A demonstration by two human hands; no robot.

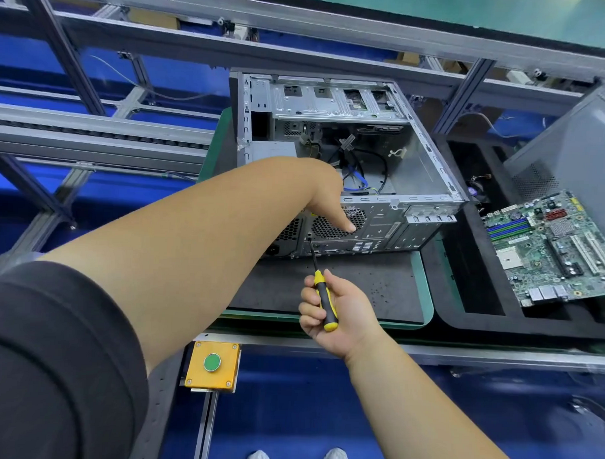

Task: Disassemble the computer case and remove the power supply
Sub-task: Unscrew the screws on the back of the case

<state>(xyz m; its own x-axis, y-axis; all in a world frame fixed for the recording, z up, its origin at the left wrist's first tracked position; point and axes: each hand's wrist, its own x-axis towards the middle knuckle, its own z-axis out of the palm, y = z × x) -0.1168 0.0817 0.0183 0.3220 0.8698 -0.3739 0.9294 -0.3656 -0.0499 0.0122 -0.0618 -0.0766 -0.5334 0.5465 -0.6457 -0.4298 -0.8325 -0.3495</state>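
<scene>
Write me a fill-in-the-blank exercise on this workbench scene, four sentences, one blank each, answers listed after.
1. The right hand holds a screwdriver whose handle is black and ____.
2. The screwdriver's tip meets the rear panel of the computer case, just below the round ____ grille.
3. The left hand rests on the case's rear edge, thumb pointing ____.
4. The round button on the yellow box is ____.

Missing words: yellow; fan; down; green

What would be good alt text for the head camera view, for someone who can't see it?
A person's right hand holds a yellow and black screwdriver with its tip at the rear panel of an open computer case, while the left hand rests on the case's rear top edge. A loose motherboard lies to the right.
</scene>
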